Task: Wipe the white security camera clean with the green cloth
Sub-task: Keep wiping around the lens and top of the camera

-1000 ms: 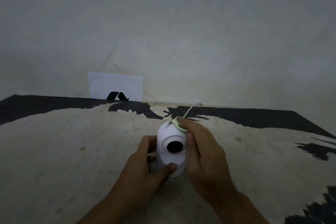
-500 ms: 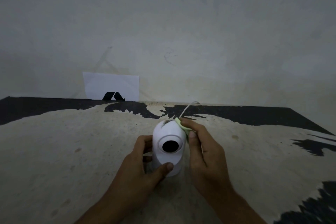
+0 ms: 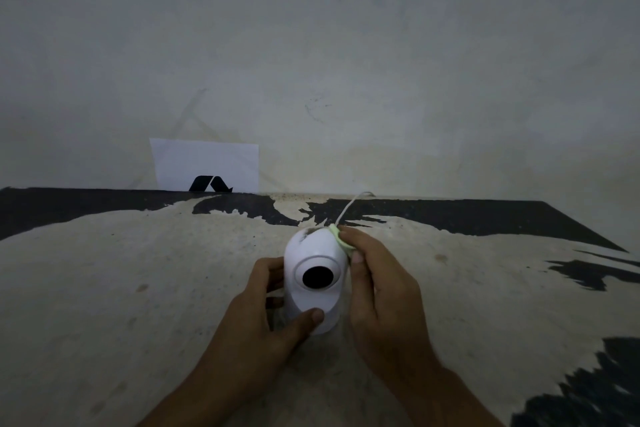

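My right hand (image 3: pixel 377 288), pinching the green cloth (image 3: pixel 341 239), has slid down the white security camera (image 3: pixel 313 277) (left hand (image 3: pixel 263 319) grips its base), wiping continues.

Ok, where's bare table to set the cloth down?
Free: table left of the left hand, up to the white card; also right of the right hand. Crowded: middle, where both hands hold the camera, green cloth and cable.

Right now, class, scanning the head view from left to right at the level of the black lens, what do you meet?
Left hand → white security camera → green cloth, pressed against the camera's upper right side → right hand.
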The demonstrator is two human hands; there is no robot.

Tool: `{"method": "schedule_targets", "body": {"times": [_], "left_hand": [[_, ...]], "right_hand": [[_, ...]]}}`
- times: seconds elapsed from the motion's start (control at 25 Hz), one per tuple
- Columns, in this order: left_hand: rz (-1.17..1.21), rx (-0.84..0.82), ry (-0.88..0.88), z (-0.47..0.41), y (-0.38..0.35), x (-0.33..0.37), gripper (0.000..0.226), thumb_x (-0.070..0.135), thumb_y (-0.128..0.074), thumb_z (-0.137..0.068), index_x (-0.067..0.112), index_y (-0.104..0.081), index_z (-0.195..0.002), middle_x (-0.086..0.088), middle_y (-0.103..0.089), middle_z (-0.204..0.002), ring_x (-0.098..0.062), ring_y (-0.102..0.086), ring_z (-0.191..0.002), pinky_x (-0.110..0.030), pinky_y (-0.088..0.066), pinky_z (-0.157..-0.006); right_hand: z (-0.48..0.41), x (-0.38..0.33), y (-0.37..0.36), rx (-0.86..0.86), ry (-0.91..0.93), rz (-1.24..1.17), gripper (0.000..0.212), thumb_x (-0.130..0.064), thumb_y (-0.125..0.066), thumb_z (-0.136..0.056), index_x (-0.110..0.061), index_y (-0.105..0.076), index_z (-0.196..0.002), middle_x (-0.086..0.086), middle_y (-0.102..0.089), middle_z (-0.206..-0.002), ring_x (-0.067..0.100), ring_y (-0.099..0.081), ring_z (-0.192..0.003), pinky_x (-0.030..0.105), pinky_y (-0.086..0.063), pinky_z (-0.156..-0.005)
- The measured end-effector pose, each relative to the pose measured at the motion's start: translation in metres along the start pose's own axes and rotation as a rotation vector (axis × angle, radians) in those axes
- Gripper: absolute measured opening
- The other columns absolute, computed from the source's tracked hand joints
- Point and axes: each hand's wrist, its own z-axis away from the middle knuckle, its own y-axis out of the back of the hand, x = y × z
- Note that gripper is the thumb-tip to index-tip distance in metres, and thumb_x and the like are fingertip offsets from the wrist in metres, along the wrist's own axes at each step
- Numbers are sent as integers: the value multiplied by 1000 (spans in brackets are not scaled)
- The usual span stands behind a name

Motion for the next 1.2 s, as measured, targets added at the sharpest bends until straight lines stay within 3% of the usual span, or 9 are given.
{"method": "schedule_targets", "body": {"times": [0.12, 0.36, 0.56, 0.68, 0.8, 1.0, 1.2], "left_hand": [[-5, 4, -2, -1, 0, 0, 54, 52, -69, -60, 53, -34, -102, 40, -42, -104, 15, -47, -90, -6, -37, -67], [-14, 10, -21, -1, -1, -2, 56, 44, -72, -67, 50, -34, -107, 41, -42, -104, 16, -47, -90, -5, -36, -66], [10, 13, -42, -1, -1, -5, 65, 52, -69, -59, 40, -41, -116, 33, -50, -113, 12, -51, -101, -9, -42, -78], [7, 12, -48, -2, -1, -7, 63, 51, -69, -59, 43, -42, -115, 32, -52, -113, 14, -51, -102, -10, -43, -79], [-6, 12, -51, -2, -1, -8, 58, 47, -72, -63, 45, -42, -112, 33, -53, -110, 20, -48, -102, -6, -45, -71], [-25, 18, -59, -1, 0, -7, 56, 47, -72, -63, 49, -38, -107, 36, -49, -107, 29, -45, -94, 3, -42, -66], [-37, 5, -59, -1, 0, -4, 56, 45, -72, -65, 49, -36, -109, 40, -44, -104, 26, -46, -90, 0, -41, -65]], "right_hand": [[-1, -2, 5, 9, 92, 66, 32, -20, -41, -93, -8, -61, -114, 6, -56, -108, 5, -51, -100, 13, -44, -85], [-3, 6, 15, -87, 145, 61, 26, -12, -57, -86, -4, -64, -110, 6, -57, -94, 2, -52, -85, 8, -42, -70], [-5, 4, 27, -339, 294, 91, 15, -14, -68, -83, -6, -69, -96, 4, -64, -91, 7, -58, -80, 14, -49, -69], [-3, 3, 24, -296, 329, 146, 20, -17, -64, -86, -6, -69, -102, 6, -66, -94, 13, -60, -81, 23, -52, -67], [-2, 3, 21, -256, 369, 203, 24, -17, -62, -87, -4, -68, -107, 8, -66, -95, 13, -60, -80, 20, -51, -66], [-1, 10, 27, -289, 311, 220, 16, -19, -65, -81, -7, -70, -89, 4, -66, -84, 9, -57, -70, 19, -50, -58], [-2, 3, 21, -196, 374, 224, 24, -17, -61, -87, -2, -67, -105, 9, -67, -94, 12, -61, -82, 19, -52, -68]]}}
